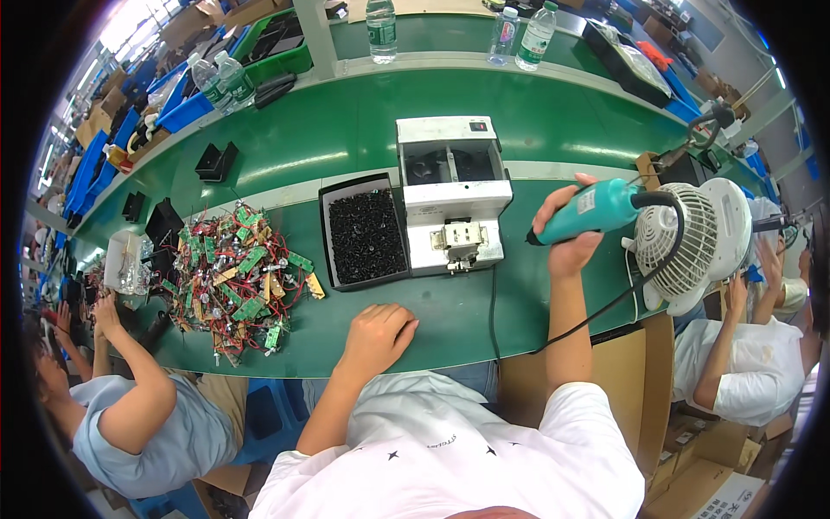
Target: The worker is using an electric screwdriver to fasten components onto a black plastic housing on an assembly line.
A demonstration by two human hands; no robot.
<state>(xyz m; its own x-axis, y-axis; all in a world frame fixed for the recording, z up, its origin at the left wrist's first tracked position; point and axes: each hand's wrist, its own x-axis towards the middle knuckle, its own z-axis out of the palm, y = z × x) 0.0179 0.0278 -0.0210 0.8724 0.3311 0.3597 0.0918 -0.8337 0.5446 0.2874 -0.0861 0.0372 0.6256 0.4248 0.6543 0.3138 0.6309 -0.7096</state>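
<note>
My right hand [577, 251] is wrapped round a teal electric screwdriver [590, 213], held above the bench right of the white machine. Its dark tip points left, and a black cable loops from its back end. My left hand [377, 337] rests on the green bench near the front edge, fingers curled into a loose fist, with no object showing in it. Ahead of that hand stands a black tray [325, 233] full of small black screws. Beside the tray is the white screw feeder [458, 208], with a metal pick-up part at its front.
Circuit boards with red wires [242, 281] lie heaped at the left. A white fan [683, 238] stands at the right. Water bottles [381, 33] line the back shelf. One co-worker [151, 415] sits at the left, others at the right. A cardboard box [605, 381] is below the front edge.
</note>
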